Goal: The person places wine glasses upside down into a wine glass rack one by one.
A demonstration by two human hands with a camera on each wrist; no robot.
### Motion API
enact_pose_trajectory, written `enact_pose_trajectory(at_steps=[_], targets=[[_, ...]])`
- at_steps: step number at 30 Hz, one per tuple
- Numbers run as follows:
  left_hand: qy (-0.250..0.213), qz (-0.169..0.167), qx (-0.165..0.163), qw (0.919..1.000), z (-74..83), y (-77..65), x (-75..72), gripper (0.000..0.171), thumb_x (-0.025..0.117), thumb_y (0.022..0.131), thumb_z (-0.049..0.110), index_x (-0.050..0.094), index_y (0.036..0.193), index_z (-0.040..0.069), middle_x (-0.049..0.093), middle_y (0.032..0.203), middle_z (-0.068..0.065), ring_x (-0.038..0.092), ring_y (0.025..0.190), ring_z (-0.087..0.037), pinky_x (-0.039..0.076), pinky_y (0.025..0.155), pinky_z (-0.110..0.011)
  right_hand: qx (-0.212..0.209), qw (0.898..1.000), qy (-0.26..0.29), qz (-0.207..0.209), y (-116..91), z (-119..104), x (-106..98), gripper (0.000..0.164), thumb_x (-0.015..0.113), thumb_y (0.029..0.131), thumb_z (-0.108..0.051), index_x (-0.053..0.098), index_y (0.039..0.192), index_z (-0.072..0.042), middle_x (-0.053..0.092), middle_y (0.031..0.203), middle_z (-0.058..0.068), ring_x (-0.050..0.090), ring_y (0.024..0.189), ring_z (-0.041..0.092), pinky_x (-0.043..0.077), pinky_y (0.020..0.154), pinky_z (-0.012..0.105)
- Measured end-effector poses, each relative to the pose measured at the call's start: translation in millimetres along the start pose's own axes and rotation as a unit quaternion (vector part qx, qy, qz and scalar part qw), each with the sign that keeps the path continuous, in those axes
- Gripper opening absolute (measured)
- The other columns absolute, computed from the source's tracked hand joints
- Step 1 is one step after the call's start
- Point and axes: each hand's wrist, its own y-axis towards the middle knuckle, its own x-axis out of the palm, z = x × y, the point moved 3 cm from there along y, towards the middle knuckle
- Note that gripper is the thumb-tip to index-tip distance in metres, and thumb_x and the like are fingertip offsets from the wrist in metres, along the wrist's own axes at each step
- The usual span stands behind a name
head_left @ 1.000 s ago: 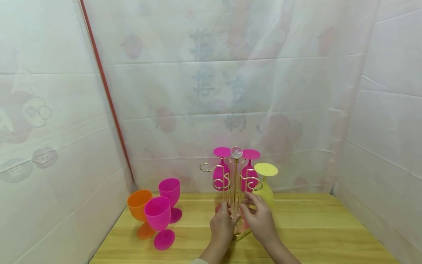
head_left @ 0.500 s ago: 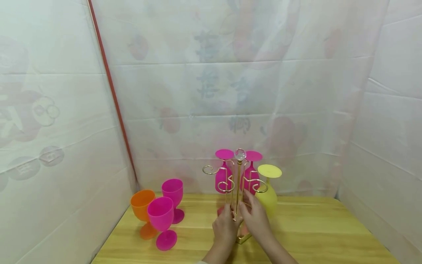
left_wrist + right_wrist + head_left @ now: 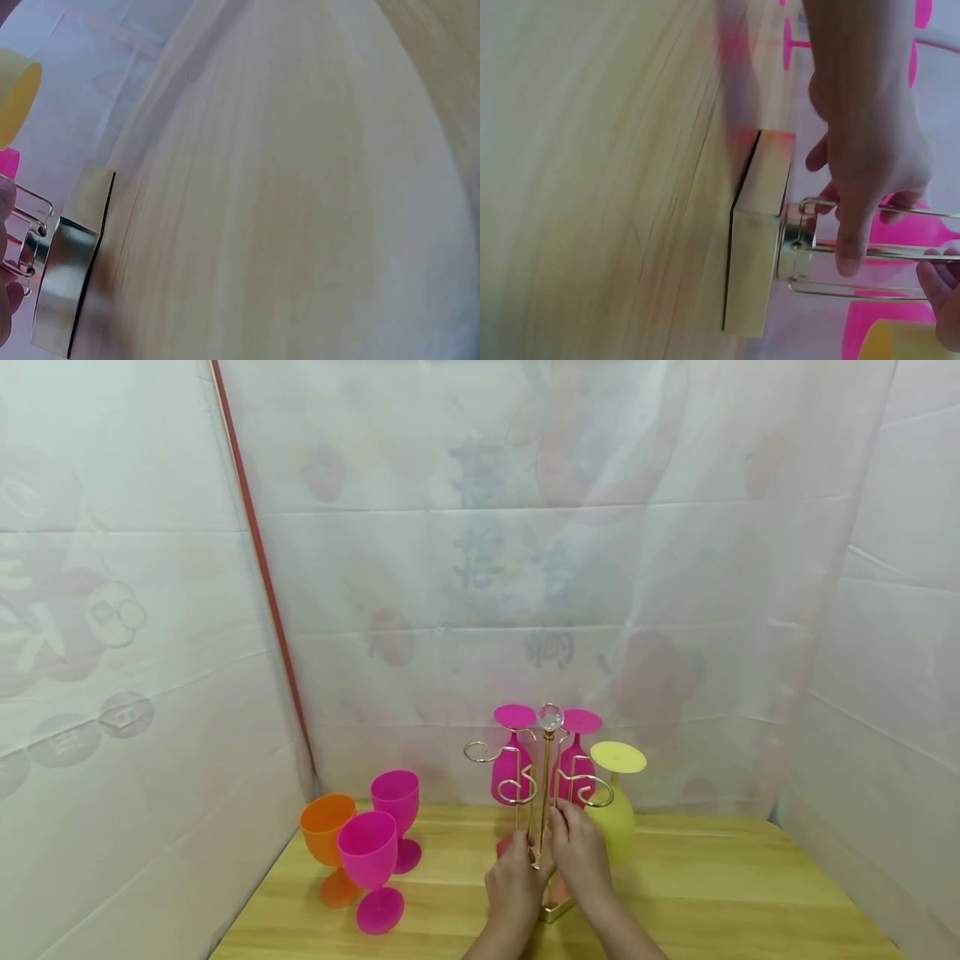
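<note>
A gold wire goblet rack with a clear ball on top stands upright on the table. My left hand grips its lower wires from the left, the thumb across them in the right wrist view. My right hand holds the wires from the right, a little higher; its fingertips touch a wire in the right wrist view. Upside down on the rack hang two pink goblets at the back and a yellow goblet at the right. The two front curled hooks carry nothing. My hands partly hide the rack's base.
To the left stand an orange goblet and two pink goblets, one nearer and one farther back, all upright on the wooden table. A printed white curtain encloses the back and sides.
My right hand's fingers have closed in on the rack's wires. My left hand keeps its hold on the rack. The whole scene has shifted slightly right and down in the head view.
</note>
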Motion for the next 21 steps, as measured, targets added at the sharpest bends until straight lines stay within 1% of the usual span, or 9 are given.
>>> enact_pose_trajectory(at_steps=[2, 4, 9, 11, 12, 14, 17, 19, 21], targets=[[-0.002, -0.007, -0.004, 1.0, -0.4, 0.3, -0.1, 0.041, 0.087, 0.066, 0.037, 0.058, 0.089, 0.021, 0.058, 0.063, 0.013, 0.042, 0.047, 0.002, 0.026, 0.041, -0.018, -0.02, 1.0, -0.024, 0.007, 1, 0, 2, 0.017, 0.06, 0.098, -0.011, 0.069, 0.107, -0.001, 0.069, 0.087, 0.005, 0.066, 0.076, 0.017, 0.057, 0.066, 0.035], [-0.005, -0.003, -0.002, 1.0, -1.0, 0.6, -1.1, 0.04, 0.087, 0.066, 0.036, 0.058, 0.089, 0.021, 0.058, 0.063, 0.013, 0.042, 0.047, 0.002, 0.025, 0.042, -0.018, -0.032, 0.999, -0.035, 0.008, 1, -1, 4, 0.016, 0.06, 0.098, -0.01, 0.069, 0.107, -0.001, 0.068, 0.086, 0.005, 0.066, 0.075, 0.017, 0.057, 0.066, 0.035], [-0.011, 0.036, 0.027, 0.9989, 0.3, 0.3, -4.9, 0.034, 0.086, 0.071, 0.033, 0.06, 0.086, 0.018, 0.058, 0.061, 0.013, 0.041, 0.045, 0.002, 0.025, 0.04, -0.016, -0.048, 0.998, -0.035, 0.009, -1, -2, 4, 0.016, 0.06, 0.097, -0.008, 0.068, 0.107, 0.0, 0.068, 0.087, 0.007, 0.066, 0.074, 0.017, 0.057, 0.064, 0.035], [-0.015, 0.044, 0.036, 0.9983, 2.1, 0.5, -6.4, 0.032, 0.086, 0.073, 0.031, 0.061, 0.086, 0.017, 0.058, 0.061, 0.011, 0.041, 0.045, 0.002, 0.025, 0.04, -0.016, -0.052, 0.998, -0.034, 0.014, 0, -1, 4, 0.016, 0.06, 0.097, -0.008, 0.068, 0.108, 0.0, 0.069, 0.089, 0.008, 0.066, 0.074, 0.017, 0.058, 0.064, 0.034], [-0.017, 0.042, 0.037, 0.9983, 2.8, 0.8, -7.3, 0.031, 0.086, 0.073, 0.031, 0.061, 0.086, 0.016, 0.059, 0.061, 0.011, 0.041, 0.044, 0.002, 0.025, 0.04, -0.015, -0.056, 0.998, -0.035, 0.016, 0, 0, 3, 0.016, 0.06, 0.097, -0.007, 0.068, 0.109, 0.001, 0.069, 0.09, 0.008, 0.067, 0.074, 0.018, 0.058, 0.064, 0.034], [-0.02, 0.029, 0.035, 0.9987, 4.3, 1.8, -8.5, 0.031, 0.085, 0.074, 0.03, 0.061, 0.087, 0.016, 0.06, 0.062, 0.01, 0.041, 0.045, 0.002, 0.025, 0.04, -0.015, -0.061, 0.997, -0.033, 0.02, 1, 0, 3, 0.017, 0.06, 0.097, -0.007, 0.068, 0.109, 0.001, 0.069, 0.091, 0.009, 0.067, 0.074, 0.018, 0.058, 0.064, 0.034], [-0.025, -0.003, 0.022, 0.9995, 6.1, 3.9, -9.8, 0.031, 0.085, 0.074, 0.03, 0.061, 0.089, 0.017, 0.061, 0.064, 0.009, 0.042, 0.046, 0.002, 0.027, 0.041, -0.015, -0.065, 0.997, -0.031, 0.022, 2, 2, 2, 0.017, 0.06, 0.097, -0.007, 0.068, 0.109, 0.001, 0.069, 0.091, 0.008, 0.067, 0.074, 0.017, 0.058, 0.063, 0.031], [-0.027, -0.026, 0.01, 0.9992, 6.9, 4.7, -10.6, 0.035, 0.086, 0.072, 0.031, 0.06, 0.091, 0.018, 0.062, 0.066, 0.009, 0.041, 0.046, 0.002, 0.027, 0.042, -0.016, -0.065, 0.997, -0.025, 0.021, 2, 2, 1, 0.016, 0.059, 0.097, -0.007, 0.068, 0.109, 0.0, 0.069, 0.089, 0.007, 0.067, 0.073, 0.016, 0.057, 0.061, 0.029], [-0.029, -0.042, 0.002, 0.9987, 7.6, 4.9, -11.0, 0.039, 0.088, 0.07, 0.032, 0.059, 0.091, 0.018, 0.062, 0.067, 0.009, 0.04, 0.047, 0.002, 0.027, 0.043, -0.017, -0.064, 0.998, -0.02, 0.021, 2, 2, 0, 0.016, 0.059, 0.097, -0.007, 0.068, 0.108, -0.001, 0.068, 0.087, 0.006, 0.066, 0.072, 0.015, 0.056, 0.06, 0.027]])
